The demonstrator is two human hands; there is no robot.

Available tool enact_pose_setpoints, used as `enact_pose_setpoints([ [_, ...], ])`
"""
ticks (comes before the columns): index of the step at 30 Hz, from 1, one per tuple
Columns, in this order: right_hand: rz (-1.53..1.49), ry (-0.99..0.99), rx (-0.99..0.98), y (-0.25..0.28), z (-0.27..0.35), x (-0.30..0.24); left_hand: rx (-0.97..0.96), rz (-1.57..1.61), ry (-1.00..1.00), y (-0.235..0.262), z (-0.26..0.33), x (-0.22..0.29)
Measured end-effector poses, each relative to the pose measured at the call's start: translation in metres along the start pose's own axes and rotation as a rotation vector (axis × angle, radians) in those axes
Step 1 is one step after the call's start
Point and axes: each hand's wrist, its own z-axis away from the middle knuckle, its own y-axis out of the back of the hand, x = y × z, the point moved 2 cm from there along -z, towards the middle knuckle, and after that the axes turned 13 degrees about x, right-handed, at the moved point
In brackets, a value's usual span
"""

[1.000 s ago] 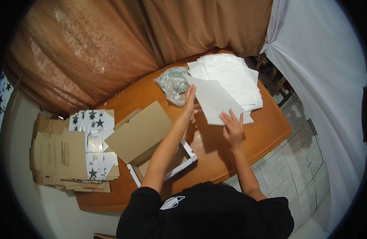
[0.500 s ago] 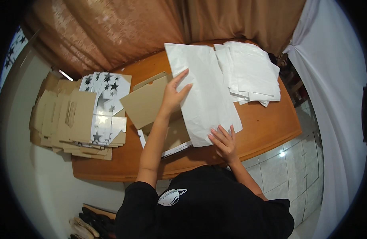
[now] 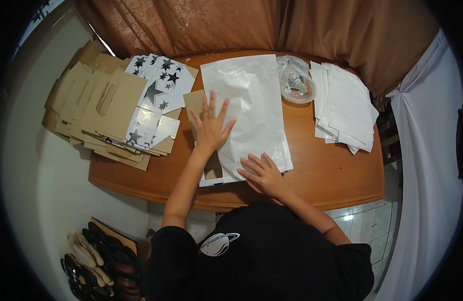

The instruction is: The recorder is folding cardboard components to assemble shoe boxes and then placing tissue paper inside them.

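Observation:
A large white sheet of paper (image 3: 249,110) lies over an open cardboard box (image 3: 212,173) in the middle of the table. It covers most of the box; only the box's left part and front left corner show. My left hand (image 3: 210,129), fingers spread, rests on the sheet's left edge. Near the front edge of the sheet my right hand (image 3: 264,175) lies flat on the paper, its fingers stretched out. Neither hand grips anything.
Flattened cardboard boxes (image 3: 103,105), some with star-printed white faces (image 3: 156,93), are piled at the left of the wooden table (image 3: 332,175). A clear plastic bag (image 3: 296,83) stands behind the sheet's right side, beside a stack of white sheets (image 3: 347,108). Shoes (image 3: 98,261) lie at lower left.
The sheet has shifted left and now covers more of the box. Both hands have moved with it, the left one spreading its fingers. The plastic bag has come into sight.

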Motion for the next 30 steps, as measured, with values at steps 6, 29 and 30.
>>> enact_pose_setpoints([
  [6, 0.065, 0.050, 0.145, 0.018, -0.010, 0.001, -0.070, 0.107, 0.023, 0.011, -0.015, 0.011],
  [29, 0.284, -0.220, -0.177, -0.024, -0.062, 0.107, -0.283, -0.028, -0.065, -0.032, 0.030, -0.051],
  [30, 0.325, -0.210, -0.329, -0.026, -0.061, 0.108, -0.339, -0.032, -0.048, -0.032, 0.031, -0.053],
])
